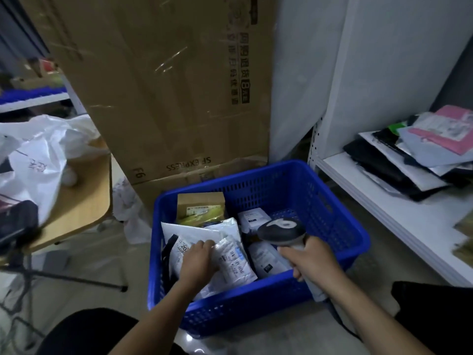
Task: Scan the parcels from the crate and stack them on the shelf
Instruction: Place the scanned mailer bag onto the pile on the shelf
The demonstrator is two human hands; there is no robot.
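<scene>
1 blue crate [256, 312], left hand [198, 260] gripping a white parcel [236, 263] inside, right hand [313, 261] clutching the scanner [280, 233]

The left hand [198, 260] and right hand [313, 257] are bare, as are both forearms down to the lower frame edge. Plain black trousers [84, 331] cover both knees at the lower corners.

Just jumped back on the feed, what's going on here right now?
A person is emptying a blue crate on the floor. The right hand holds a scanner over it, aimed down. The left hand reaches in, fingers curled on a white parcel atop the pile, not yet lifted. A stack of parcels lies on the shelf to the right; several more are in the crate.
</scene>
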